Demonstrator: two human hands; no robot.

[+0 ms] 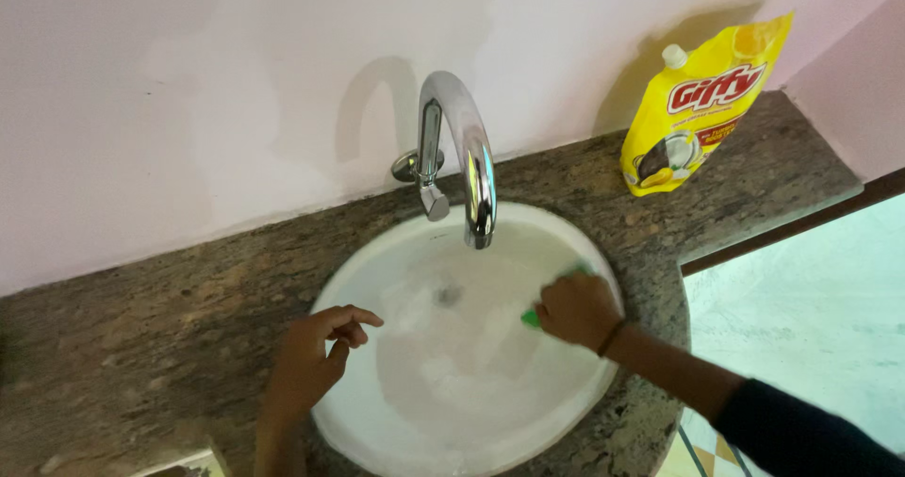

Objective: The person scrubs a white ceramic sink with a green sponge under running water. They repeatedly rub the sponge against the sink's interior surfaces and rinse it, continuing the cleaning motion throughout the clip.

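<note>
Green scrubber shows only as slivers, mostly hidden under the right hand, whose fingers are curled tight around it against the inner right wall of the white round sink. The left hand rests on the sink's left rim, fingers loosely bent, holding nothing. The basin is blurred; a chrome tap arches above, and a yellow pouch leans on the desk.

The tap spout overhangs the basin rear; its middle and front lie open between both hands.
</note>
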